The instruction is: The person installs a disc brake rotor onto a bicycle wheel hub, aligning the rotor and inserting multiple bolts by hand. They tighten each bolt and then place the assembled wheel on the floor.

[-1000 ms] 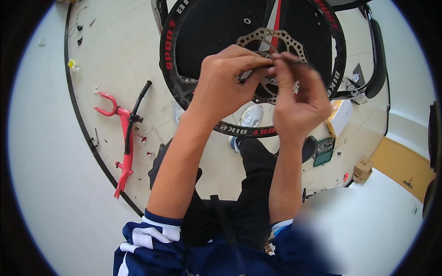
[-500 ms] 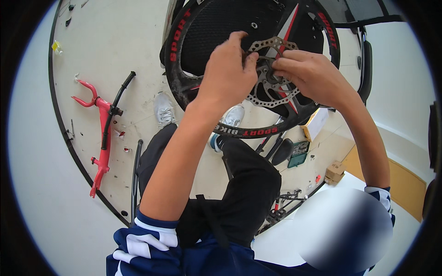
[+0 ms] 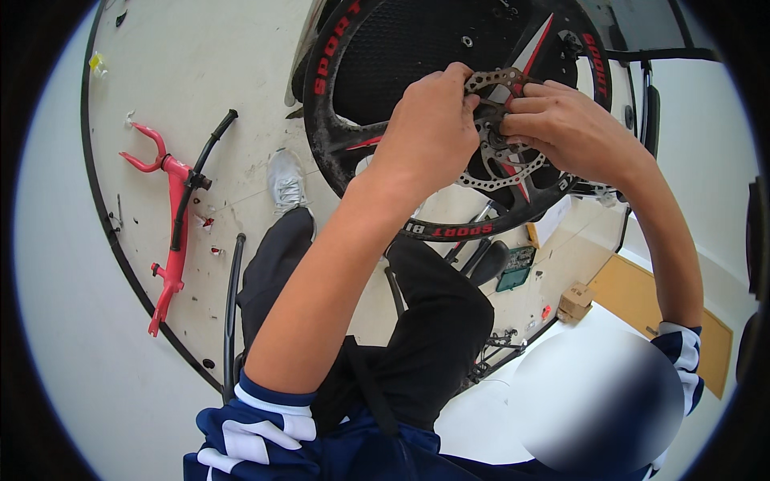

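Note:
A black spoked bicycle wheel (image 3: 321, 120) with red and white markings lies face up before me. A perforated metal brake disc (image 3: 497, 186) surrounds its hub. My left hand (image 3: 433, 132) is closed at the disc's upper left edge, with thumb and forefinger pinching its rim. Over the right side of the hub, my right hand (image 3: 573, 132) has its fingers bent and drawn together. Those fingertips touch the disc's centre; whatever they hold is hidden.
Beneath the wheel is a dark textured surface (image 3: 417, 48) bearing a small nut (image 3: 467, 41). A red bicycle fork (image 3: 178, 204) with a black handlebar lies on the left floor. At right are an open green case (image 3: 513, 276) and a cardboard box (image 3: 575, 302).
The wheel and both hands appear farther right in the view, while the red fork has shifted slightly left. Both hands stay at the brake disc.

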Available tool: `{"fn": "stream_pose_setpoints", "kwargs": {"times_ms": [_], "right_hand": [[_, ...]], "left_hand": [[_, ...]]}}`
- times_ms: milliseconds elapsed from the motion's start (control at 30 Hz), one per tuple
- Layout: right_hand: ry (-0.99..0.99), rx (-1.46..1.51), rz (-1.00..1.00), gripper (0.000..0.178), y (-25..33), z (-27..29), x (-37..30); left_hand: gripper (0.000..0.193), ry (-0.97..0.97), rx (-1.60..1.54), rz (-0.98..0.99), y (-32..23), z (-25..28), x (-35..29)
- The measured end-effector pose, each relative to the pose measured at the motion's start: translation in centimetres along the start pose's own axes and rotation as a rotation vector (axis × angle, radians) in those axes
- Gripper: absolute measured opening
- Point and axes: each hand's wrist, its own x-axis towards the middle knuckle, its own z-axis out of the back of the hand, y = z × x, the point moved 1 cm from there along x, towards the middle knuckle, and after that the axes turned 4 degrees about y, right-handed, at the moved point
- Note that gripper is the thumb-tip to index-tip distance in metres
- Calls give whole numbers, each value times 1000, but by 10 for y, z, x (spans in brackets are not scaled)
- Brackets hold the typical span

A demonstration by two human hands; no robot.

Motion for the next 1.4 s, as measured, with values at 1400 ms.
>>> {"fn": "stream_pose_setpoints", "kwargs": {"times_ms": [1400], "right_hand": [[-1063,-9,-366,56,23,-105,-22]], "left_hand": [[23,-516,-177,-178,29,-58,4]]}}
